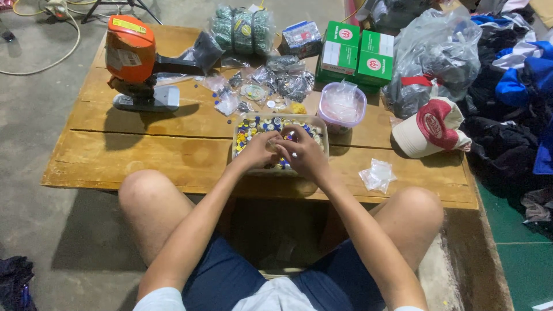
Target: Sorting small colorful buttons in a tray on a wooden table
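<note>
Both hands meet over the clear tray [320, 133] of mixed coloured buttons, set close between the knees for easy reach. Left hand [258, 151] and right hand [303, 155] pinch small pieces; which ones, can't tell. Orange press machine [133, 60] parked aside.

Lighting: moderate, warm, artificial, apparently from overhead and slightly behind the camera. Shadows: soft-edged; a dark patch on the bench [173, 150] left of the left hand [257, 151], beneath the orange machine [135, 60]; deep shade under the bench, below both hands. Glare: mild sheen on plastic bags [432, 52] up and right of the right hand [303, 154]. Focus: centre fairly sharp; small parts at the fingertips smeared, possibly motion blur. Edges: slight wide-angle stretch, corners dimmer.
</note>
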